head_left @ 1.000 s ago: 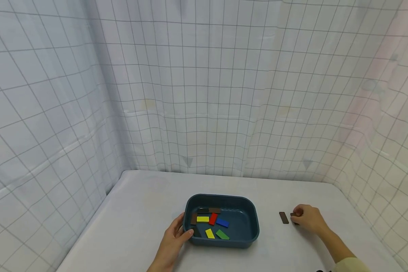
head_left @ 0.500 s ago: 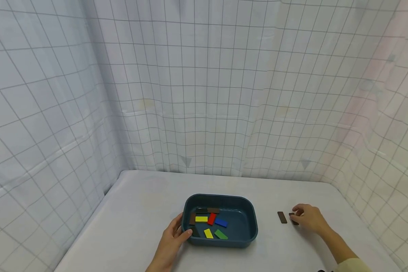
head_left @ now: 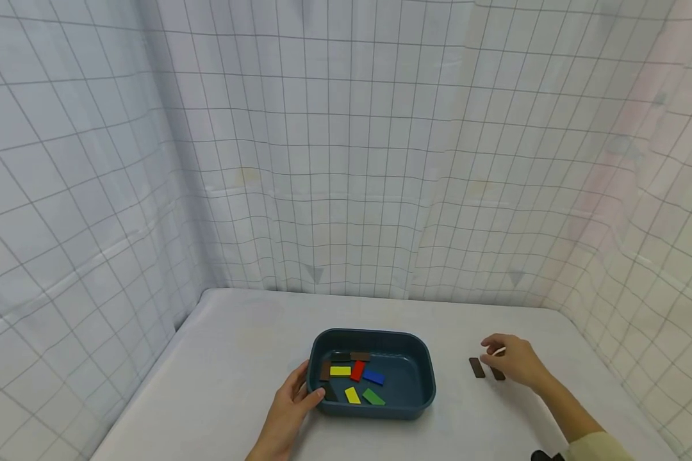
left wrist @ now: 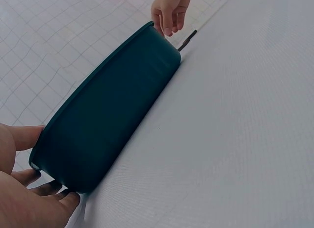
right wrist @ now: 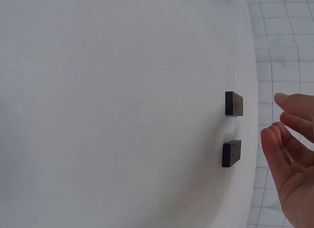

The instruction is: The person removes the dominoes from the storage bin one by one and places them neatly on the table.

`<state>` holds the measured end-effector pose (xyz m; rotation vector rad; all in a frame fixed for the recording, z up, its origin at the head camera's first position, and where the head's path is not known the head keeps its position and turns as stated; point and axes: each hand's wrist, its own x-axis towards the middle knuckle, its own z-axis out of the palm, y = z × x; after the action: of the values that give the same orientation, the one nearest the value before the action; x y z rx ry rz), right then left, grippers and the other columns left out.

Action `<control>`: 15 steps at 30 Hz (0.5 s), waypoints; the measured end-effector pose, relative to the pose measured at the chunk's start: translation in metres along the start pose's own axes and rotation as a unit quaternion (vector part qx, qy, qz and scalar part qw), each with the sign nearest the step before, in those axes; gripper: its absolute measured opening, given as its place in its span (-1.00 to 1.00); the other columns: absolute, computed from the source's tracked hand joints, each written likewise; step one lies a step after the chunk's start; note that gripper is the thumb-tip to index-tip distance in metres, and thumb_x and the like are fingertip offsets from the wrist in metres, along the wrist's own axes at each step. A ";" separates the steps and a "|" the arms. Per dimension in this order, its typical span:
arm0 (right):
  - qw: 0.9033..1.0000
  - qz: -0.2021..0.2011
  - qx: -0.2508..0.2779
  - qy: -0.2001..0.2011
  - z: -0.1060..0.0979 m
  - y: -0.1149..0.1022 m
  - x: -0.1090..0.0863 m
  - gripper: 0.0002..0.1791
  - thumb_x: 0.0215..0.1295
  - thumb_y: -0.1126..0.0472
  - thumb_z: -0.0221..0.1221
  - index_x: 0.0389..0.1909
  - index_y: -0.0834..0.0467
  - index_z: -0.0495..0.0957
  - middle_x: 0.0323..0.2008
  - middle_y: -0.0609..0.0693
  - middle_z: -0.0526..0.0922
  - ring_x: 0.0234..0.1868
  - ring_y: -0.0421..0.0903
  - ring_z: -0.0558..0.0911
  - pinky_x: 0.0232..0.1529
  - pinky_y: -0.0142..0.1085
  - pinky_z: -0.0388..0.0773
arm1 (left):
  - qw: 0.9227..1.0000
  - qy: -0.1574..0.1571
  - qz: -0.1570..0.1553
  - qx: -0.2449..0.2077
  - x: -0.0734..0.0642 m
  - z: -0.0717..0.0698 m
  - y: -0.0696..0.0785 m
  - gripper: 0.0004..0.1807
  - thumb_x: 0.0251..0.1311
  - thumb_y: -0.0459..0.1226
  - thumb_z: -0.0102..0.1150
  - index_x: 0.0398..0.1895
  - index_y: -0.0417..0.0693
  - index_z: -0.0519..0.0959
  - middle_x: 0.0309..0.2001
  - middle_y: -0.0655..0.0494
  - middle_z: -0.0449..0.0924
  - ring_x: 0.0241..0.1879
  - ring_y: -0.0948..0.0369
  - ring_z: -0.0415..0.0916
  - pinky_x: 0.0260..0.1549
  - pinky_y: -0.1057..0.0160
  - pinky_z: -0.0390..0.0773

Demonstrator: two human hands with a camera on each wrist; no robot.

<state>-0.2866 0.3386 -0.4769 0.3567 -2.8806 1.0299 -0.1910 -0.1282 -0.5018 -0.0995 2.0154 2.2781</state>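
My left hand (head_left: pixel 288 408) grips the left end of a dark teal plastic basin (head_left: pixel 380 412), thumb over its rim; in the left wrist view the other fingers (left wrist: pixel 49 189) curl round the outside near the base. To the basin's right, two dark brown domino-like blocks lie side by side on the white cloth: a left one (head_left: pixel 477 367) and a right one (head_left: pixel 498 374). My right hand (head_left: pixel 514 360) hovers over the right block, partly covering it. Its fingers are loosely bent with a gap to the thumb, and the right wrist view shows nothing between them.
Inside the basin lie several flat blocks: two yellow, one red (head_left: pixel 357 371), one blue (head_left: pixel 374 377), one green (head_left: pixel 373 397), and several brown or black ones. White grid-patterned curtains (head_left: pixel 346 192) enclose the table (head_left: pixel 254 333) at the back and sides.
My right hand, earlier with its fingers at the right brown block, has risen off it and shifted slightly left and away from me. The block stays on the cloth. My left hand keeps its hold.
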 end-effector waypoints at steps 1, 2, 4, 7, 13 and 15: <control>1.000 -0.002 0.002 -0.002 0.000 -0.003 0.001 -0.63 0.30 0.19 0.41 0.01 0.33 0.65 -0.27 -0.06 0.66 -0.16 0.04 0.72 -0.36 -0.26 0.62 | 1.000 0.001 -0.001 0.000 0.000 0.000 0.000 -0.13 0.41 -0.32 0.29 0.61 -0.33 0.01 0.56 -0.46 -0.06 0.51 -0.36 -0.03 0.37 -0.25 0.22; 1.000 -0.003 0.003 -0.003 0.001 -0.006 0.001 -0.63 0.30 0.19 0.41 0.02 0.33 0.65 -0.27 -0.06 0.66 -0.16 0.04 0.73 -0.34 -0.25 0.63 | 1.000 0.001 -0.002 0.000 0.000 0.000 0.000 -0.13 0.41 -0.32 0.29 0.61 -0.33 0.01 0.56 -0.46 -0.06 0.51 -0.36 -0.03 0.37 -0.25 0.22; 1.000 -0.004 0.005 -0.005 0.002 -0.011 0.002 -0.62 0.30 0.19 0.41 0.03 0.33 0.64 -0.26 -0.06 0.66 -0.15 0.04 0.73 -0.30 -0.23 0.64 | 1.000 0.001 -0.003 0.000 0.001 0.000 -0.001 -0.13 0.41 -0.33 0.29 0.61 -0.33 0.01 0.57 -0.46 -0.07 0.51 -0.36 -0.03 0.37 -0.26 0.22; 1.000 0.000 0.016 -0.012 0.004 -0.016 0.004 -0.61 0.31 0.19 0.41 0.05 0.33 0.64 -0.24 -0.05 0.66 -0.14 0.04 0.73 -0.26 -0.21 0.65 | 1.000 0.000 -0.003 0.000 0.002 -0.001 -0.002 -0.13 0.41 -0.33 0.29 0.61 -0.33 0.01 0.57 -0.45 -0.08 0.51 -0.36 -0.04 0.37 -0.27 0.21; 0.999 0.007 0.046 -0.026 0.010 -0.030 0.011 -0.61 0.34 0.19 0.39 0.10 0.28 0.63 -0.19 -0.04 0.67 -0.11 -0.02 0.71 -0.19 -0.23 0.66 | 1.000 0.002 -0.004 0.002 0.003 -0.001 -0.003 -0.13 0.41 -0.35 0.29 0.62 -0.33 0.00 0.57 -0.45 -0.09 0.51 -0.36 -0.05 0.36 -0.26 0.23; 0.998 -0.001 0.056 -0.030 0.013 -0.037 0.014 -0.62 0.33 0.19 0.39 0.09 0.27 0.64 -0.17 -0.01 0.67 -0.11 -0.01 0.71 -0.18 -0.22 0.67 | 1.000 0.003 -0.004 0.002 0.004 -0.001 -0.003 -0.12 0.41 -0.35 0.29 0.62 -0.33 0.00 0.57 -0.45 -0.09 0.51 -0.36 -0.05 0.36 -0.26 0.23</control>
<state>-0.2917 0.3004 -0.4621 0.4050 -2.8807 1.2043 -0.1942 -0.1290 -0.5052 -0.1161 2.0182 2.2718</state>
